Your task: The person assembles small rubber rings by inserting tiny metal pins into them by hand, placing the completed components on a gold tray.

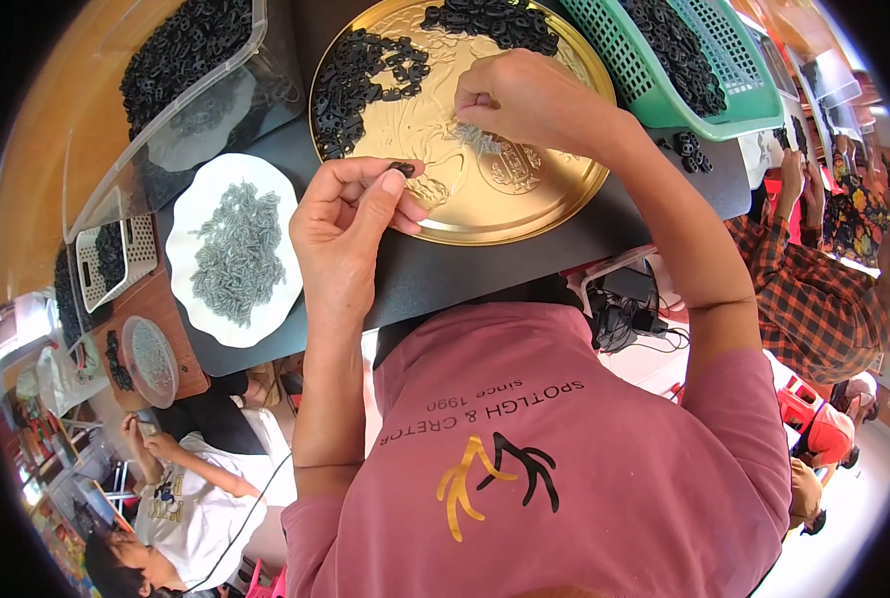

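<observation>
Small black piece [402, 169] is up in the left hand [348, 211], over the near-left part of the gold tray [475, 237], pinched between thumb and fingertips, other fingers curled behind. Looks like hard moulded plastic: probably very light, stiff, a bit slick, not very fragile; best held by its outer edges, tips only, face left free. Detail on it too small to read. Left forearm runs up from the lower edge, wrist about straight, back of the thumb toward camera. Right hand [515, 92] is over the tray, arm reaching in from the right, elbow bent, wrist dropped, knuckles up, fingers bunched just above a little heap of grey pieces [477, 138]; tips mostly hidden, can't tell if they grasp one. Those grey bits look like tiny metal springs: likely near weightless, springy, prone to tangling, best nipped singly by the ends. More black pieces [360, 85] lie loose on the tray's left, another bunch at the far edge. Left of the left hand, a white scalloped plate [187, 234] carries a bigger grey pile. Green basket [709, 124] far right and clear bin [166, 159] far left hold black pieces too. Co-workers sit on both sides.
</observation>
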Demonstrator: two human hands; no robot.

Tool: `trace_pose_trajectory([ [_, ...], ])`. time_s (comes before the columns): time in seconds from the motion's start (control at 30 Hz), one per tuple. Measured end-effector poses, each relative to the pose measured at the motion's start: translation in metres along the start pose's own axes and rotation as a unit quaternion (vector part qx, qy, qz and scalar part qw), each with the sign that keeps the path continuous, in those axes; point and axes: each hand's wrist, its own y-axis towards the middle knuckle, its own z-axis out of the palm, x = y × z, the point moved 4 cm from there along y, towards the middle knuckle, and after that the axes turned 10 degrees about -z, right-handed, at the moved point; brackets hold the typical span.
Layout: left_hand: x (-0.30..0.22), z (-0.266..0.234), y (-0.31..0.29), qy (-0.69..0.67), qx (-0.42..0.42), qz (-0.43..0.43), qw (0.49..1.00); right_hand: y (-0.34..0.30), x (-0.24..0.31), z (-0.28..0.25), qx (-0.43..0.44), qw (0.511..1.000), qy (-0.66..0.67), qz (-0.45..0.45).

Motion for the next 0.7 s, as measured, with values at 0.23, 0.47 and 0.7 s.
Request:
trace_pose_trajectory([
  [0.23,0.000,0.000,0.003,-0.029,-0.007,-0.008,1.000,0.007,0.005,0.001,-0.007,0.994,-0.108,-0.031],
  [0.47,0.000,0.000,0.008,-0.078,-0.012,-0.025,0.997,0.011,0.004,0.006,-0.026,0.986,-0.146,-0.081],
  [0.7,0.002,0.005,0.014,-0.142,0.003,-0.070,0.987,0.007,-0.006,0.002,-0.099,0.992,-0.030,-0.077],
])
